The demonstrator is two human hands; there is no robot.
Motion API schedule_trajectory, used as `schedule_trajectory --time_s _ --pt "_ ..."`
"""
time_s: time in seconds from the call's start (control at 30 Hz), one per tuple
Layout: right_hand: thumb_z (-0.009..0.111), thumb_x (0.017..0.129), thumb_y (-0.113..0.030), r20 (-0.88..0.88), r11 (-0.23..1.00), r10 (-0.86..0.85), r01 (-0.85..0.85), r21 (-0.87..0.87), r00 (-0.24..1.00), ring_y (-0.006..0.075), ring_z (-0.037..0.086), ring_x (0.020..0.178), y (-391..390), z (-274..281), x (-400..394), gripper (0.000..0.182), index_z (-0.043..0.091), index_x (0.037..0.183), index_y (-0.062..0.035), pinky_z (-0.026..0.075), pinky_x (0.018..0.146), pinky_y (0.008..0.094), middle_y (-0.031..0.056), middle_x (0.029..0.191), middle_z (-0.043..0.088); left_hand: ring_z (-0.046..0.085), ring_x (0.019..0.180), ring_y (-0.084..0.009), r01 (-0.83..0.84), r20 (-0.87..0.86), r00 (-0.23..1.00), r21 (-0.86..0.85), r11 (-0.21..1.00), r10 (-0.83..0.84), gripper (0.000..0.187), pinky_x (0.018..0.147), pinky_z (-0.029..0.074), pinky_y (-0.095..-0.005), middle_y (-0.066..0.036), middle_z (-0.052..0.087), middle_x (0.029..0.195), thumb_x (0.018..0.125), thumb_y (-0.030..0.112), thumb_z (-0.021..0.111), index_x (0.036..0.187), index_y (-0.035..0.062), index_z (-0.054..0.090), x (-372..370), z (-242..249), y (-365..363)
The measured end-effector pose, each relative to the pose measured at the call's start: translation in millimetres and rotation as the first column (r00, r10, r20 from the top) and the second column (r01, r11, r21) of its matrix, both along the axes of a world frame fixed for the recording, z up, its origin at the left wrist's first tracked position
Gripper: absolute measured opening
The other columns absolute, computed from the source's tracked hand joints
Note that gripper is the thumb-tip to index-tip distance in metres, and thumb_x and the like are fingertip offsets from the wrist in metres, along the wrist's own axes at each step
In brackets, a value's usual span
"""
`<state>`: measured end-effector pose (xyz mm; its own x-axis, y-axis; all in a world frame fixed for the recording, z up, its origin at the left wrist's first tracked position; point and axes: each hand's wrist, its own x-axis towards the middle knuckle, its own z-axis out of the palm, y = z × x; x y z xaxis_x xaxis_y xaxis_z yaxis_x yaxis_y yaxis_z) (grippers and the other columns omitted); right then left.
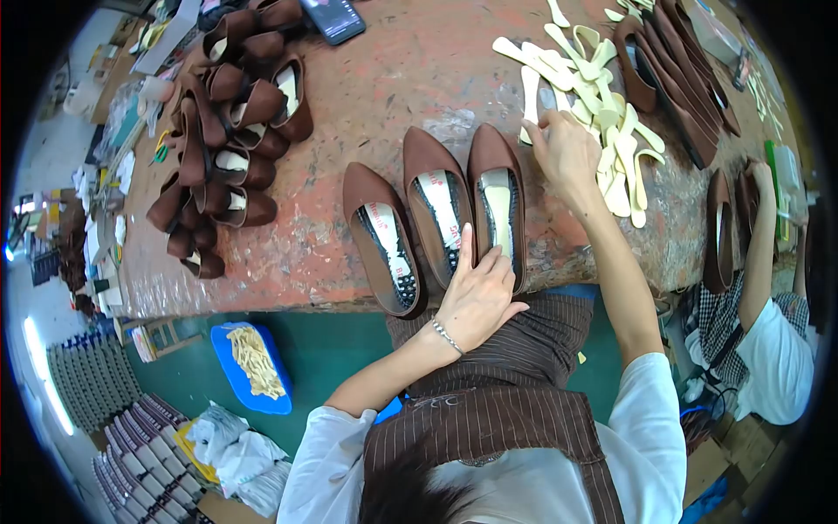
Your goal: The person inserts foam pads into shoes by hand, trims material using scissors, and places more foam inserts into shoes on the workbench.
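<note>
Three brown pointed shoes stand side by side at the table's front edge: a left shoe (353, 188), a middle shoe (423, 147) and a right shoe (493, 148). White printed lining shows inside them, and a cream insole pad (498, 210) lies in the right one. My left hand (476, 297) rests at the heels of the middle and right shoes, fingers stretched out. At the edge of a heap of cream insole pads (624, 148), my right hand (569, 155) has its thumb and forefinger closed on the lower end of a pad (530, 92).
Brown shoes (253, 105) are piled at the left, near a phone (333, 17). More shoes (672, 79) stand in a row at the right. Below the table is a blue basin (229, 362) of cream pieces. A co-worker's arm (761, 227) reaches in at the right.
</note>
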<state>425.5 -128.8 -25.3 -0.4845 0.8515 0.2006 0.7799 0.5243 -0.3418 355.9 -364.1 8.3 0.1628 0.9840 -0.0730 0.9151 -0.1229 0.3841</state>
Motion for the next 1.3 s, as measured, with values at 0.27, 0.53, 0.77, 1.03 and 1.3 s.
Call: schedule_trajectory --time_s 0.27,0.53,0.77,1.03,1.3 --pt "0.078 0.081 -0.021 -0.097 0.987 -0.051 0.035 -0.156 0.994 0.0295 0.069 0.078 9 -20 -1 0.026 0.065 0.097 -0.0052 0.052 0.072 0.0381 0.0133 0.092 0.070 0.057 0.122 -0.0272 -0.284 0.270 0.938 0.247 0.926 0.216 0.031 0.116 0.017 -0.0705 -0.007 0.067 0.114 0.082 0.028 0.079 0.103 0.0068 0.071 -3 14 -43" --pt "0.071 0.088 -0.013 -0.715 0.725 0.035 -0.510 -0.463 0.699 0.0083 0.066 0.075 -4 67 7 0.012 0.068 0.094 -0.0035 0.049 0.067 0.0253 0.0010 0.083 0.069 0.063 0.111 -0.0295 -0.516 0.371 0.839 0.310 0.799 0.398 0.022 0.107 0.041 -0.0505 -0.008 0.069 0.111 0.078 0.011 0.079 0.099 0.0064 0.074 -26 12 -61" --pt "0.072 0.089 -0.005 -0.683 0.219 0.350 -0.765 -0.606 0.641 0.0065 0.063 0.069 -29 108 -18 0.012 0.064 0.095 -0.0003 0.050 0.060 0.0211 0.0019 0.081 0.067 0.064 0.104 -0.0301 -0.660 0.386 0.748 0.353 0.663 0.540 0.018 0.102 0.043 -0.0501 -0.010 0.069 0.102 0.082 0.005 0.073 0.100 0.0041 0.071 -55 7 -61" --pt "0.073 0.085 -0.006 -0.464 0.286 0.511 -0.652 -0.703 0.724 0.0064 0.056 0.054 -50 35 -68 0.011 0.066 0.091 -0.0005 0.044 0.052 0.0236 0.0019 0.070 0.067 0.065 0.104 -0.0329 -0.673 0.378 0.738 0.342 0.656 0.560 0.018 0.095 0.049 -0.0418 -0.015 0.070 0.102 0.082 -0.002 0.071 0.100 0.0001 0.071 -55 10 -65" --pt "0.072 0.077 -0.007 -0.281 0.600 0.567 -0.622 -0.503 0.774 0.0322 0.070 0.075 -65 19 -68 0.014 0.071 0.090 -0.0010 0.053 0.070 0.0410 0.0166 0.077 0.071 0.061 0.114 -0.0321 -0.594 0.342 0.799 0.313 0.741 0.496 0.016 0.102 0.044 -0.0466 -0.009 0.071 0.103 0.082 0.005 0.074 0.097 0.0035 0.074 -53 7 -58"
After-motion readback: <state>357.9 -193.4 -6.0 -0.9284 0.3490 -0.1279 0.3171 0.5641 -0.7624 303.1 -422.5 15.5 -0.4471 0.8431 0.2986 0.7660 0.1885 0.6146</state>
